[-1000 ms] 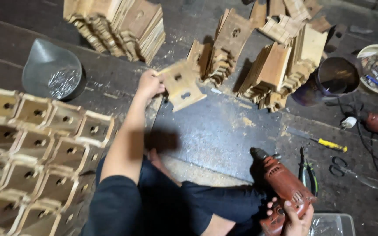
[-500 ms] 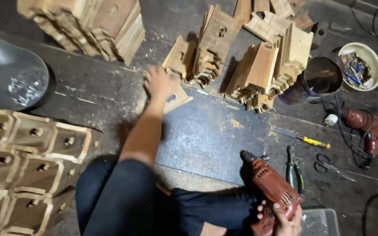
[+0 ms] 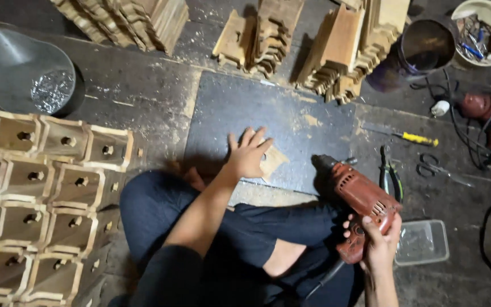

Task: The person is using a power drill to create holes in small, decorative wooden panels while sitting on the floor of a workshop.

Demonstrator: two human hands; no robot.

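Observation:
My left hand (image 3: 249, 153) lies flat, fingers spread, on a small flat wooden piece (image 3: 272, 161) that rests on a dark grey mat (image 3: 268, 111) in front of my crossed legs. My right hand (image 3: 377, 243) grips the handle of a red electric drill (image 3: 359, 199), its bit end lying on the mat's right edge, a short way right of the wooden piece. Stacks of shaped wooden pieces (image 3: 339, 51) stand along the far side of the mat.
Rows of assembled wooden box-like frames (image 3: 41, 187) fill the left. A grey funnel-shaped container with metal bits (image 3: 32, 77) sits far left. Right: a yellow-handled screwdriver (image 3: 410, 137), pliers (image 3: 390, 176), scissors (image 3: 433, 167), a second red drill (image 3: 487, 116), a dark bucket (image 3: 419, 45), a clear plastic box (image 3: 424, 241).
My left hand pulled a wooden piece from the far stacks back onto the mat near my legs. The drill stayed in my right hand. The camera view moved closer.

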